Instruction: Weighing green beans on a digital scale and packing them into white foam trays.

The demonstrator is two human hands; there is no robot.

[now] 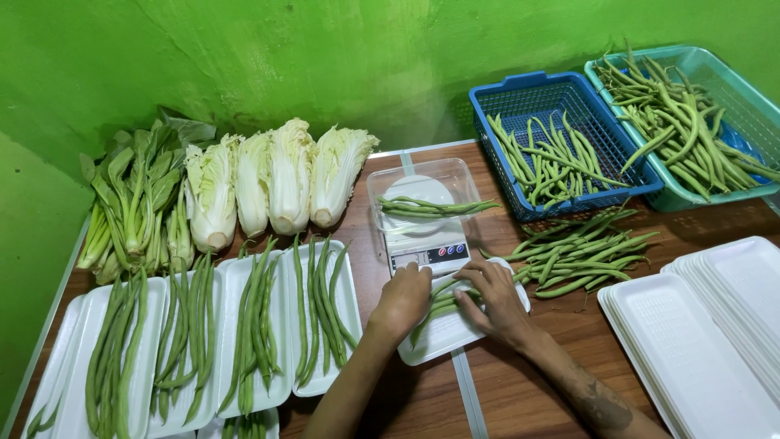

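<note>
Centre frame: both hands on beans (443, 299) in a white tray (447, 332). Left hand (404, 298) fingers curled, grip unclear; right hand (496, 297) fingers flat, pressing. Scale (424, 244) just above.

bare wood (520, 390) free below, scale (422, 213) blocks ahead, trays (325, 280) left

A vegetable-packing spot: a wooden table (520, 390) against a green wall (325, 57) holds a digital scale (422, 244), foam trays (715, 325) at lower right, and bean-filled baskets (561, 138) at upper right.
</note>
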